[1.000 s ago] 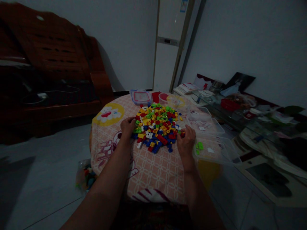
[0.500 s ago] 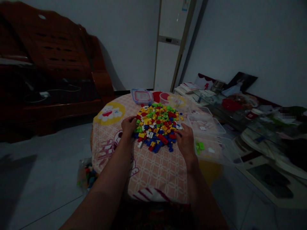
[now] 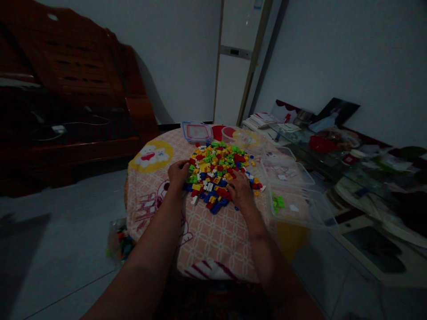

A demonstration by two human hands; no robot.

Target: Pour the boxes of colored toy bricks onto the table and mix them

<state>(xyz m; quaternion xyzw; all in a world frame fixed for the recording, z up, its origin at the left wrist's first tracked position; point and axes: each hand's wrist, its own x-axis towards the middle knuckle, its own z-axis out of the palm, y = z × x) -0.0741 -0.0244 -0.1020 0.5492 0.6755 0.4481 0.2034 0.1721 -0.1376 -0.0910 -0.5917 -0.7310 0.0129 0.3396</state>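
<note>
A heap of small toy building bricks (image 3: pixel 208 166) in red, yellow, green, blue and white lies on the patterned tablecloth (image 3: pixel 220 242). At its left edge rests my left hand (image 3: pixel 178 174), fingers bent and a gap showing between thumb and forefinger; I see no brick in it. My right hand (image 3: pixel 240 189) reaches over the right side of the heap, its fingers apart and touching bricks. Its fingertips are partly lost among the pieces. To the right, a clear plastic tray (image 3: pixel 312 209) holds several light-green bricks (image 3: pixel 277 202) and a white piece.
More clear trays (image 3: pixel 300 173) stand at the table's right side. Behind the heap are a blue-rimmed lidded box (image 3: pixel 196 132) and a round clear tub (image 3: pixel 229 134). A bag of bricks (image 3: pixel 120 242) is on the floor at left. A cluttered glass table (image 3: pixel 310 151) stands at right.
My right hand has moved left from the heap's right edge onto the bricks, uncovering red, yellow and white pieces at that edge. My left hand has stayed almost still.
</note>
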